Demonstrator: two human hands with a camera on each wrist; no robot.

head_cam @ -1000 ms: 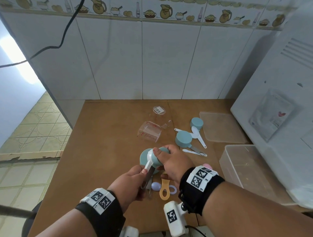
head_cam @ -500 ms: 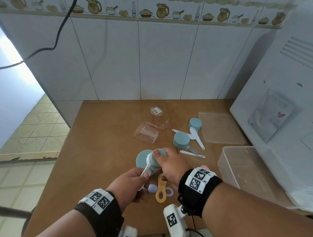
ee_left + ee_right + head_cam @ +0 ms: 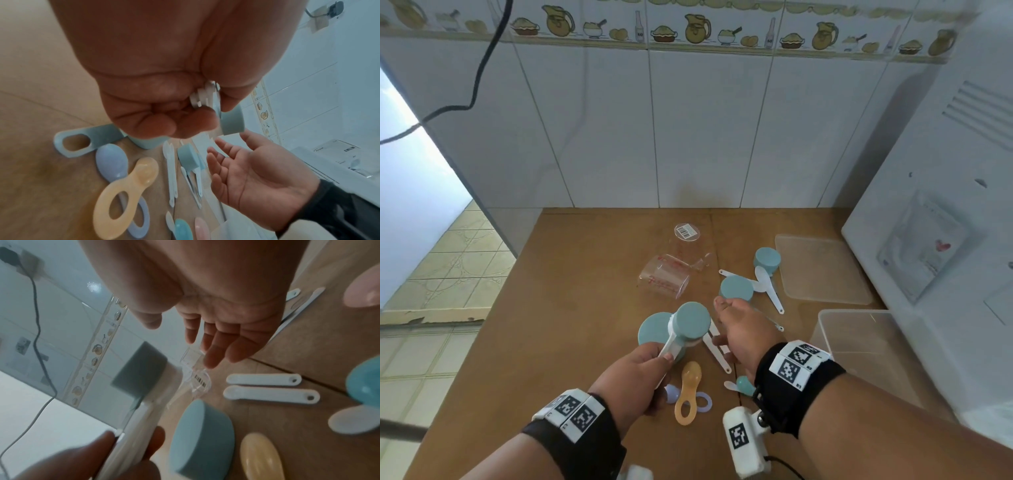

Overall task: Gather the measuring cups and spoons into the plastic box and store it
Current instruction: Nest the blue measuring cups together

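My left hand (image 3: 664, 359) grips the white handle of a teal measuring cup (image 3: 692, 322) and holds it above the table. In the left wrist view, stacked white handles (image 3: 205, 95) show inside that grip. Under it a larger teal cup (image 3: 654, 330) lies upside down. My right hand (image 3: 719, 322) is open and holds nothing, its fingers stretched toward another teal cup (image 3: 736, 287). A smaller teal cup (image 3: 767, 257) and white spoons (image 3: 768, 291) lie behind. The clear plastic box (image 3: 825, 329) stands open at the right.
The box lid (image 3: 822, 270) lies flat behind the box. Two clear measuring cups (image 3: 664, 277) lie on their sides mid-table. An orange spoon (image 3: 688, 394), a lilac spoon (image 3: 671, 394) and a teal spoon (image 3: 743, 383) lie near my wrists. A white appliance (image 3: 945, 205) borders the right.
My right hand has let go of the teal cup and opened, moving right. My left hand now holds the cup alone by its handle, slightly higher.
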